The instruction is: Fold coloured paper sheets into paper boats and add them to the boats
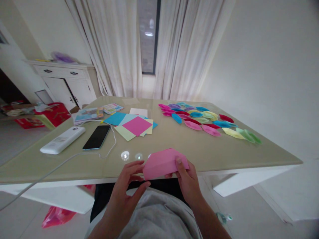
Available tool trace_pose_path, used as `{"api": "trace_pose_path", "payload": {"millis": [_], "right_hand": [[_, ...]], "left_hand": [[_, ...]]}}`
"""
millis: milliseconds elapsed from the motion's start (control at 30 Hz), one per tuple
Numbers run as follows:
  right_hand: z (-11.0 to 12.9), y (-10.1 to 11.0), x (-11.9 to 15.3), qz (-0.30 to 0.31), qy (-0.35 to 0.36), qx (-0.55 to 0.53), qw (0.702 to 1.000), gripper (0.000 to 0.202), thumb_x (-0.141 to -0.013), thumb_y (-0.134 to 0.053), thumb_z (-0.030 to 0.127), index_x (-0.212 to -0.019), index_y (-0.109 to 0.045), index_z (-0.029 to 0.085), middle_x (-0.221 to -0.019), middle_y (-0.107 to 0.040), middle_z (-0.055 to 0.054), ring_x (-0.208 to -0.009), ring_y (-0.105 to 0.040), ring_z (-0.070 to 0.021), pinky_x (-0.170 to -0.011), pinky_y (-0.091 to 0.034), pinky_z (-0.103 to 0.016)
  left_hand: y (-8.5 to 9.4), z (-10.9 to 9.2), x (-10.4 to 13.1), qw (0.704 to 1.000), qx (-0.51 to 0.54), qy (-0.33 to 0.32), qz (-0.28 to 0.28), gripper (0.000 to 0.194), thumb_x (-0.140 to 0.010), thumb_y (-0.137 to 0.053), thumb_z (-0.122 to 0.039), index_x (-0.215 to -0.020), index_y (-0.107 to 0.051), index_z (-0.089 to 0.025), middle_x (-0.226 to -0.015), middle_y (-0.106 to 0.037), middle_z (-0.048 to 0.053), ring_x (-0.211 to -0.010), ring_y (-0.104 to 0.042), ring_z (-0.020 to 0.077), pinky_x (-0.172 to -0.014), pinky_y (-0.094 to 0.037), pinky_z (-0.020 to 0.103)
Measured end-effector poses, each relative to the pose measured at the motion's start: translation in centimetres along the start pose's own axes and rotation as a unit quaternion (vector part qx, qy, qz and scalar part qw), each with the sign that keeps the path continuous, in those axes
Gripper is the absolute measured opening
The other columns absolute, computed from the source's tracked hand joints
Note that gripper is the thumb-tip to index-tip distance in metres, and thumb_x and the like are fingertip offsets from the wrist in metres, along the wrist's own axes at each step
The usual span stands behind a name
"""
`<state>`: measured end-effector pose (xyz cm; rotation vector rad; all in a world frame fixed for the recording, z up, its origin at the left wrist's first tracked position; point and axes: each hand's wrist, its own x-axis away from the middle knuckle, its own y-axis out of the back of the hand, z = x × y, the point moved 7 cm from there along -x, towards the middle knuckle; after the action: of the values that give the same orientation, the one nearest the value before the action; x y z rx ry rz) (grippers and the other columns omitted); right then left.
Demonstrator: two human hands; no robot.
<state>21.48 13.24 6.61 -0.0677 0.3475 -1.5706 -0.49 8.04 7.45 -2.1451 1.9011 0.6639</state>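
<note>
A folded piece of pink paper (pixel 161 163) is held over the table's front edge. My right hand (pixel 186 176) grips its right end, with the thumb on top and fingers beneath. At the left end, my left hand (pixel 129 186) has its fingers and thumb apart, the fingertips beside the paper's edge. Behind lies a fanned stack of coloured square sheets, a magenta sheet (pixel 137 125) on top. Many folded leaf-shaped papers (pixel 193 124) in pink, red, blue, yellow and green lie at the back right.
On the left of the table (pixel 199 156) are a black phone (pixel 96 137), a white power bank (pixel 62 140) with a cable (pixel 74 156), and booklets (pixel 89 114). A red plastic bag (pixel 58 216) lies on the floor.
</note>
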Motion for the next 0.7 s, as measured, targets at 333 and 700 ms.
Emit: {"api": "trace_pose_path", "payload": {"millis": [333, 700], "right_hand": [[-0.3, -0.3, 0.2, 0.009, -0.008, 0.013, 1.000, 0.050, -0.096, -0.075, 0.065, -0.078, -0.072, 0.019, -0.065, -0.064, 0.001, -0.062, -0.059, -0.0161, -0.064, -0.053, -0.030], [0.2, -0.3, 0.0, 0.024, 0.010, 0.024, 0.999, 0.035, -0.099, -0.075, 0.055, -0.117, -0.074, 0.024, -0.088, -0.071, -0.002, -0.073, -0.062, -0.0168, -0.064, -0.055, -0.026]], "left_hand": [[-1.1, 2.1, 0.8, 0.965, 0.209, 0.160, -0.005, 0.031, -0.093, -0.084, -0.040, -0.109, -0.063, -0.025, -0.122, -0.073, 0.006, -0.087, -0.074, 0.0168, -0.072, -0.061, 0.025], [-0.5, 2.5, 0.2, 0.945, 0.244, 0.215, -0.034, 0.034, -0.089, -0.087, -0.047, -0.098, -0.064, -0.022, -0.084, -0.072, -0.002, -0.073, -0.067, 0.0125, -0.065, -0.053, 0.019]]}}
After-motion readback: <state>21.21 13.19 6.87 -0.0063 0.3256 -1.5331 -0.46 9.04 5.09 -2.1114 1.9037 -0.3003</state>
